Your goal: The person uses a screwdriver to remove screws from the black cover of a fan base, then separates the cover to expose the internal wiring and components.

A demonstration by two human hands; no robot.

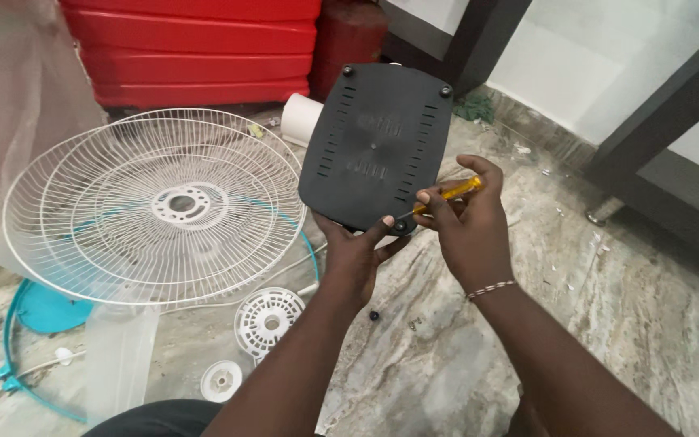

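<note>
In the middle of the frame, the left hand grips the bottom edge of the flat black plastic base plate. It looks stiff and light. The right hand pinches a thin yellow-handled screwdriver at 1 corner screw.

Fan base plate: matt black plastic, slotted, slightly dusty. Screwdriver: translucent amber plastic handle, glossy. Fan guard: white-coated wire, smooth, with a teal plastic rim ring beside it. Round hub covers: white moulded plastic. Floor: polished veined marble, gritty with debris. Crates behind: glossy red plastic.
</note>
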